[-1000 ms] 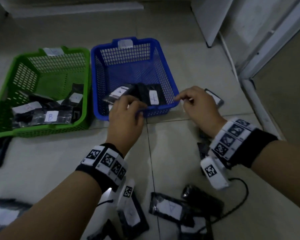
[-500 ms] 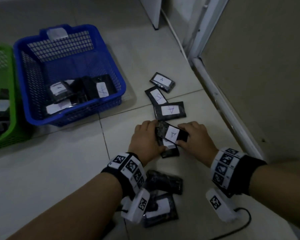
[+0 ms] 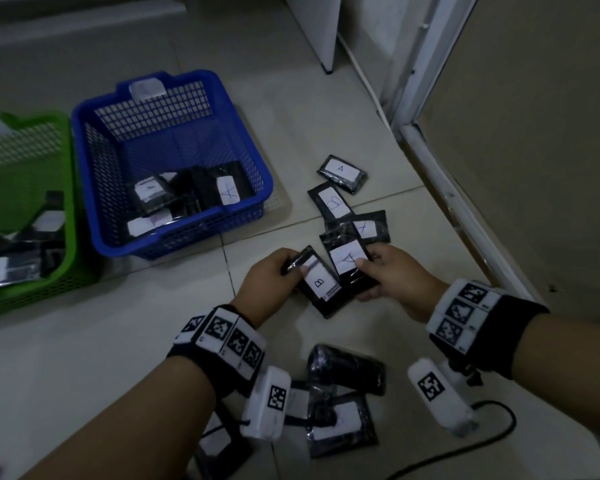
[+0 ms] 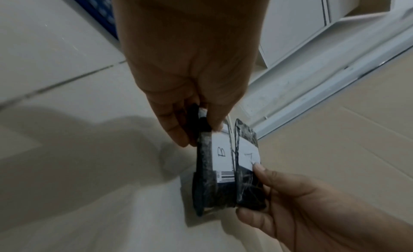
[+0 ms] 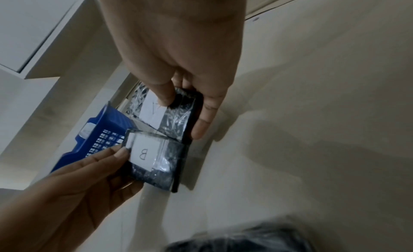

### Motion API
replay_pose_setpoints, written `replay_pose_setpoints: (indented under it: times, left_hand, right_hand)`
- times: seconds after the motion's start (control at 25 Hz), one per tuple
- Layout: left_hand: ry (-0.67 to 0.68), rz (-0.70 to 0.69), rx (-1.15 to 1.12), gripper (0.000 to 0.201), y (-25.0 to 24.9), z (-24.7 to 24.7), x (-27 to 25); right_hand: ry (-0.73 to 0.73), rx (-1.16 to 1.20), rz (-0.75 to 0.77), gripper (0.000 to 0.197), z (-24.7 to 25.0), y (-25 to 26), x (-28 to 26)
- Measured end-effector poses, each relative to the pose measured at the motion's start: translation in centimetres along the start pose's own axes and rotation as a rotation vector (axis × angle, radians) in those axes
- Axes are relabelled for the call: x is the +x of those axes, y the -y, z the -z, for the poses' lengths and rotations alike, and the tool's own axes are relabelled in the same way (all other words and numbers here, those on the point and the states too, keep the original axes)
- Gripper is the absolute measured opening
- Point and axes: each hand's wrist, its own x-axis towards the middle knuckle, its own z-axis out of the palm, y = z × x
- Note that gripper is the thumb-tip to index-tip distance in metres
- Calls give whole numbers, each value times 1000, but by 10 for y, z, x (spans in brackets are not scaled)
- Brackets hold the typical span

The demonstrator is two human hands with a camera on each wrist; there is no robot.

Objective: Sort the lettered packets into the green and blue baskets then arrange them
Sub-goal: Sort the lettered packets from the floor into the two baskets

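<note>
My left hand [image 3: 284, 271] pinches a black packet labelled B [image 3: 321, 284], thumb on its white label, fingers under it. My right hand [image 3: 374, 275] holds a black packet labelled A [image 3: 347, 259] the same way, right beside the B packet. Both packets hang a little above the floor; the wrist views show the B packet [image 4: 214, 169] [image 5: 154, 160] and the A packet [image 4: 248, 167] [image 5: 170, 114] side by side. The blue basket [image 3: 111, 233] holds several A packets. The green basket [image 3: 32, 289] at far left holds several packets.
Three packets, labelled A [image 3: 342, 173], B [image 3: 333, 204] and A [image 3: 369, 228], lie on the tiled floor beyond my hands. More packets [image 3: 343, 403] lie near my wrists. A door frame [image 3: 444, 188] and a wall close off the right. A black cable [image 3: 465, 448] trails at bottom right.
My hands left the blue basket's rim, moved right to the floor packets, took two overlapping packets and pulled them apart: B in the left, A in the right. The view swung right.
</note>
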Motion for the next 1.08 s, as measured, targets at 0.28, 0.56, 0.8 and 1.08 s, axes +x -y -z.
replay_pose_setpoints:
  times: [0.28, 0.56, 0.8, 1.08]
  left_hand:
    - [-253, -58, -405, 23, -9, 66, -23]
    - [-553, -58, -617, 31, 18, 137, -47]
    - [-782, -89, -643, 27, 37, 189, -60]
    - [-1130, -26, -482, 26, 66, 238, -74]
  right_hand:
    - [-12, -192, 319, 6, -60, 70, 18]
    - [-64, -286, 514, 23, -152, 152, 58]
    - [-172, -711, 386, 21, -193, 158, 105]
    - [-22, -1149, 411, 30, -206, 148, 97]
